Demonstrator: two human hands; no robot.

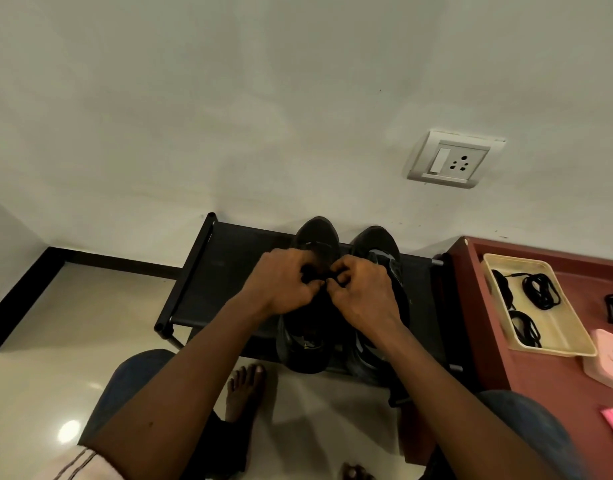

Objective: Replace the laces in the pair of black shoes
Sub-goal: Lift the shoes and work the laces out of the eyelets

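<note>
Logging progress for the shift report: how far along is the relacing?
Done: nothing provable; lacing too dark to read. In hand: left hand and right hand pinch a lace over the left shoe on the rack. Left: right shoe not being handled; lace bundles sit in the tray.

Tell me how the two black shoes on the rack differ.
The left shoe is being worked on: the left hand and right hand pinch its lace; no hand holds the right shoe. The right shoe shows plain grey patches; the left shoe looks darker. Both stand side by side on the black rack, toes toward the wall.
</note>
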